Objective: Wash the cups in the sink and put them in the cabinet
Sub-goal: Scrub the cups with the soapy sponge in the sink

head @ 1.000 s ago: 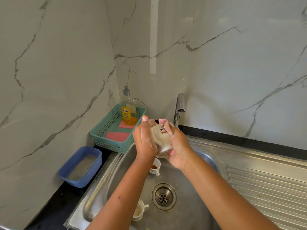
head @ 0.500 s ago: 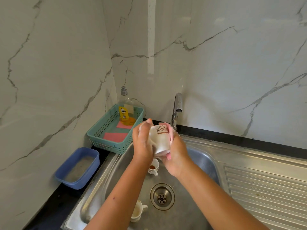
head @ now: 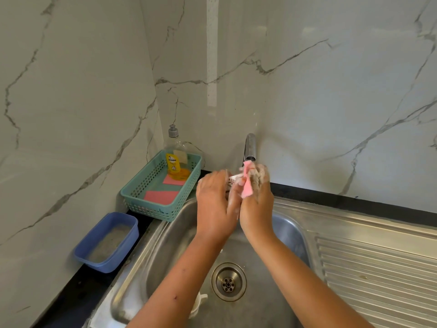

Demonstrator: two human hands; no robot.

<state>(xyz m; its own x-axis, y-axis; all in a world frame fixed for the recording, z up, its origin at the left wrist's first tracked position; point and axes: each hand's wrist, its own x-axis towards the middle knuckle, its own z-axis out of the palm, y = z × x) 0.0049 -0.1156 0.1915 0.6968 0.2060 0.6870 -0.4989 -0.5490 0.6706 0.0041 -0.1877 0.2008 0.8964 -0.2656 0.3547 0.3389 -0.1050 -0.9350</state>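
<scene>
Over the steel sink [head: 163, 235], just under the faucet [head: 250, 147], my two hands meet. My left hand [head: 212, 204] grips a white cup [head: 233, 179]; only a sliver of it with a brown print shows between the hands. My right hand [head: 256, 207], covered in foam, holds a pink sponge cloth [head: 247, 185] against the cup. A second white cup [head: 199, 301] lies in the basin by the drain [head: 228, 281], half hidden by my left forearm.
A teal basket [head: 139, 202] at the back left holds a dish soap bottle [head: 174, 159] and pink cloths. A blue tub [head: 106, 242] sits on the black counter beside it. The ribbed drainboard [head: 378, 268] stretches to the right. Marble walls close the corner.
Both hands have risen toward the faucet and closed around the cup, hiding most of it. The pink cloth now sticks out on top. The small cup behind my hands is hidden.
</scene>
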